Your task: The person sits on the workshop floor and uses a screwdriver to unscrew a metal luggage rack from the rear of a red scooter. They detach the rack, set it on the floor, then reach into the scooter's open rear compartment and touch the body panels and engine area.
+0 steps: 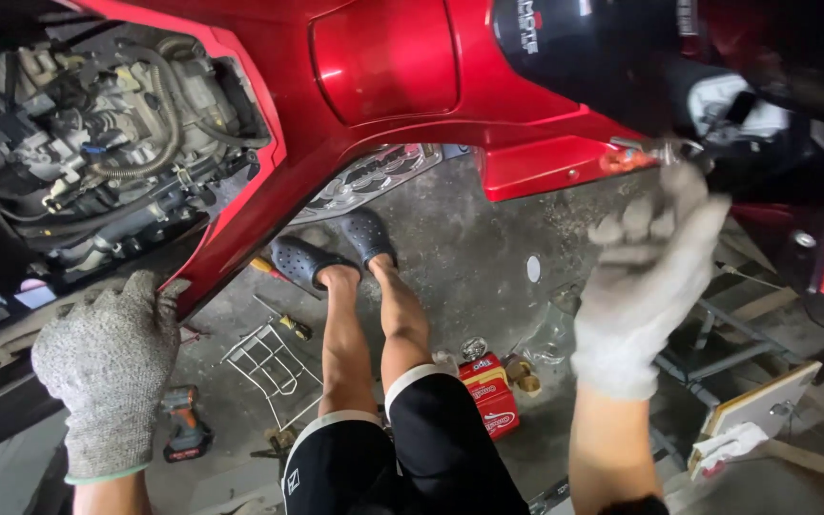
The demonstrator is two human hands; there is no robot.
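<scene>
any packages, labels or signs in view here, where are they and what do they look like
Red carton: on the floor right of the person's knees, boxy, red with white markings.
Printed marking: on the dark panel at the top of the scooter, small white and red lettering.
White sticker: on the concrete floor below the red body panel, small and oval.
No screens visible.
</scene>
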